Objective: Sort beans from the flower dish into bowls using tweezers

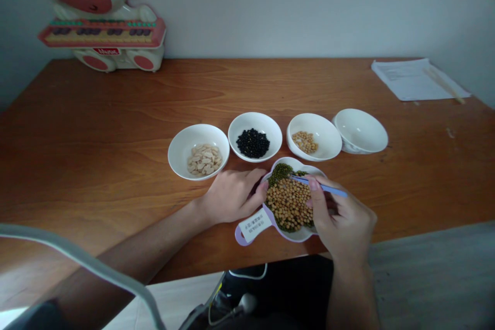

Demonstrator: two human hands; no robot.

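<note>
A flower-shaped tray (297, 237) with a purple rim holds yellow beans (290, 200) and green beans (281, 172). My left hand (234, 193) grips the tray's left edge between thumb and fingers. In my right hand (342, 216) are blue tweezers (332, 190), pinched, their tips over the beans near the tray's top; whether the tips hold a bean is too small to tell. Behind the tray stand white bowls: one with pale flat seeds (204, 160), one with black beans (253, 143), one with some yellow beans (305, 142).
At the right end of the row is another white bowl (361, 131) with nothing visible inside. A toy keyboard (102, 33) stands at the back left. Papers (417, 80) with chopsticks lie back right. A grey cable (77, 258) crosses the lower left.
</note>
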